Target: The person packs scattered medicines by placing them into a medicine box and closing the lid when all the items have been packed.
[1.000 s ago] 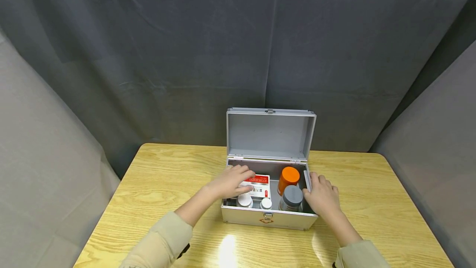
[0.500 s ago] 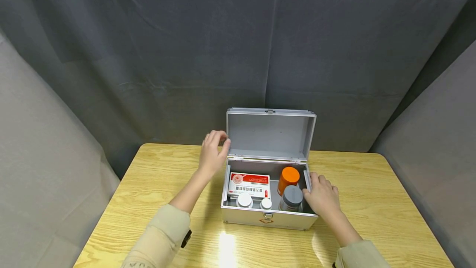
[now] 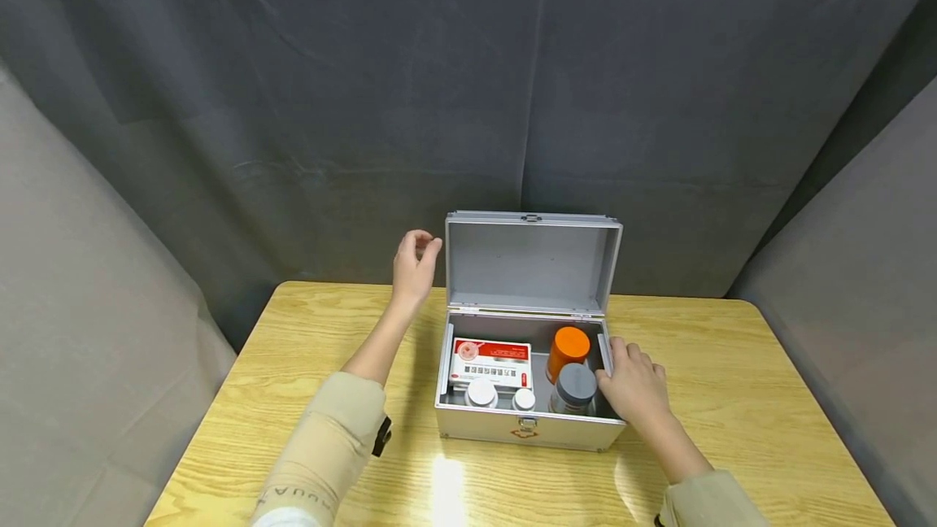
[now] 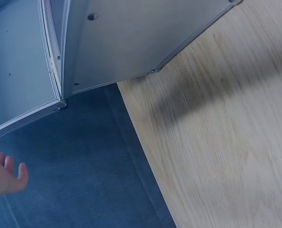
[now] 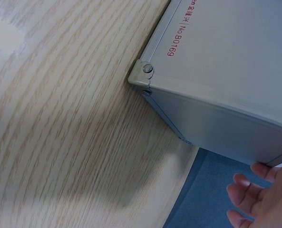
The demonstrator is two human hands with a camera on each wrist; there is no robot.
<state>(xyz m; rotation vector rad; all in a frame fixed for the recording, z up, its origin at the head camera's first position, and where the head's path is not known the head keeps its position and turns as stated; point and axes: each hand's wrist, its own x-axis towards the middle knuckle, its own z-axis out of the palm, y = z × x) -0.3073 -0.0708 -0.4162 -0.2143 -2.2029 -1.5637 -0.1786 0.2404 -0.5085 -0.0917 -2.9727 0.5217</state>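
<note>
An aluminium medicine case (image 3: 479, 423) stands on the table with its lid (image 3: 529, 267) raised. Just left of the lid is my left hand (image 3: 415, 268), holding nothing, its fingers loosely bent and apart from the lid; its fingers also show at the left of the left wrist view. At the case's right rim my right hand (image 3: 635, 385) holds the side wall, thumb over the edge and fingers outside. Inside the case lie a red and white medicine box (image 3: 492, 364), two white-capped bottles (image 3: 481, 393), an orange-capped bottle (image 3: 568, 350) and a grey-capped jar (image 3: 574, 387).
The wooden table (image 3: 315, 348) reaches out on both sides of the case. A dark grey curtain (image 3: 351, 104) hangs behind its far edge, and paler cloth (image 3: 88, 307) closes the sides.
My left hand has moved from over the medicine box, out of the case and up to the lid's left side, uncovering the box. My right hand stays at the rim.
</note>
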